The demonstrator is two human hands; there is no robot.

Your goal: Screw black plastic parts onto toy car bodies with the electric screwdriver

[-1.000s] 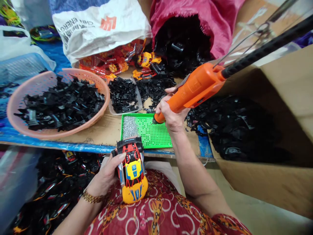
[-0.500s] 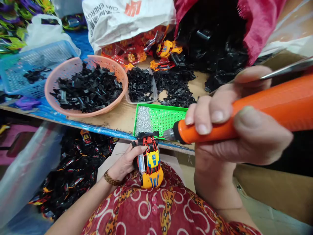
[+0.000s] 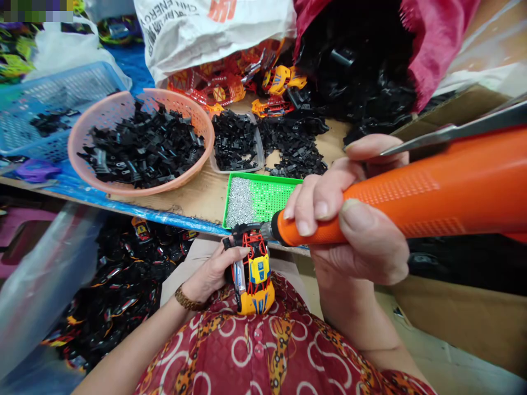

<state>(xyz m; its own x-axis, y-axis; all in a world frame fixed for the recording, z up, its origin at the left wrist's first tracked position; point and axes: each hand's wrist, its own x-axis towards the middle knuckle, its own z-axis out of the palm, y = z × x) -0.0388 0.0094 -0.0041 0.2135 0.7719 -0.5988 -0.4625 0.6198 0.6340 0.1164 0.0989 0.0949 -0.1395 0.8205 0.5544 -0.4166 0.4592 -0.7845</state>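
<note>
My left hand [image 3: 212, 271] grips a toy car [image 3: 258, 269] with a yellow body and red frame, its black end toward the bench edge. My right hand [image 3: 349, 211] is wrapped round an orange electric screwdriver [image 3: 415, 189]. The metal tip of the screwdriver is at the car's black end; the bit itself is hidden. A pair of pointed metal tweezers [image 3: 440, 134] also lies in the right hand, above the screwdriver. Just beyond the car is a green tray [image 3: 280, 192], with small silvery screws [image 3: 241, 200] heaped on its left side.
Black plastic parts fill a pink basket [image 3: 206, 148] and a clear container [image 3: 259, 156]. A blue basket [image 3: 24, 104] stands at the left. Orange car bodies [image 3: 230, 90] spill from a white sack [image 3: 222, 33]. Finished-looking cars [image 3: 123, 296] lie piled below, beside a cardboard box [image 3: 461, 323].
My right hand has moved left with the screwdriver, bringing its tip onto the car's black end. My left hand and the car have barely shifted.
</note>
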